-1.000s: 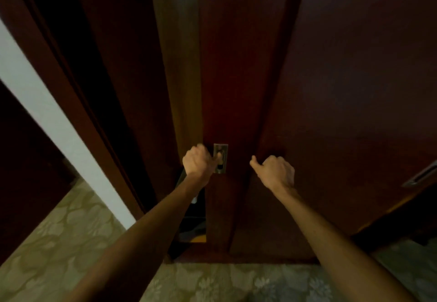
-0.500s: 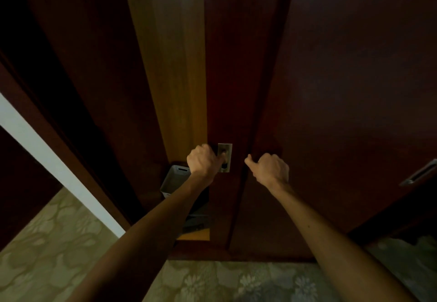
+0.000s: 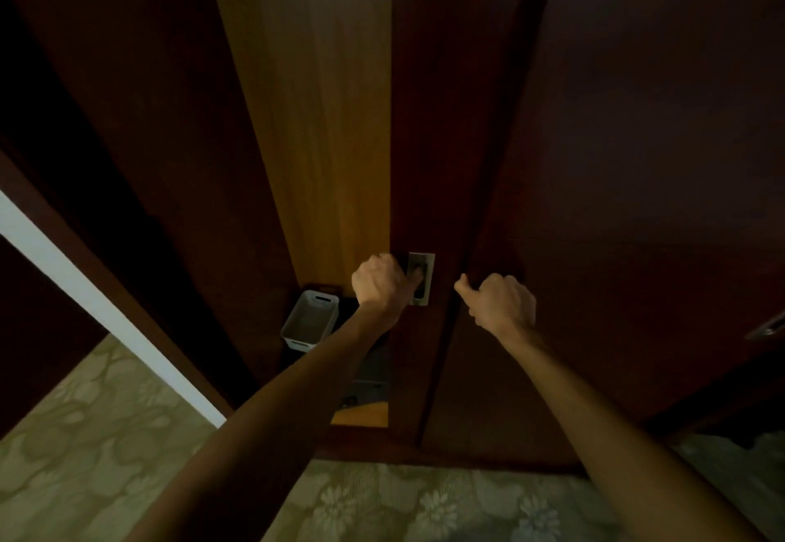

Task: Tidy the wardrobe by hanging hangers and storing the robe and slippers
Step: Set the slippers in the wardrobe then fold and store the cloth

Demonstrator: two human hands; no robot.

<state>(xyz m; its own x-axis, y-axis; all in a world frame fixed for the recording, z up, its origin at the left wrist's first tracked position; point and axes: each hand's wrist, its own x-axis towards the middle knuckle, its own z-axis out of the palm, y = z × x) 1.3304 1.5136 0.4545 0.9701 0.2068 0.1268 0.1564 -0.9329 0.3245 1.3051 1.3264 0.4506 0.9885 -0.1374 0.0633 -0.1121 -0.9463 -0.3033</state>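
I face a dark red-brown wardrobe with sliding doors. My left hand (image 3: 380, 284) hooks its fingers into the recessed metal handle (image 3: 420, 279) of the left sliding door (image 3: 429, 138). My right hand (image 3: 501, 303) is curled, thumb out, against the edge of the right door (image 3: 637, 201); whether it grips anything is unclear. A gap left of the sliding door shows the lit wooden inner wall (image 3: 323, 116). No robe, slippers or hangers are visible.
A white plastic basket (image 3: 310, 320) stands on a low shelf inside the gap, with a dark object (image 3: 369, 376) below it. Another metal handle (image 3: 766, 327) sits at the far right. Patterned green carpet (image 3: 85, 456) covers the floor. A white wall strip (image 3: 97, 299) runs at left.
The left door has slid to the right under my left hand, widening the gap. The white basket and more of the lit inner wall have come into view.
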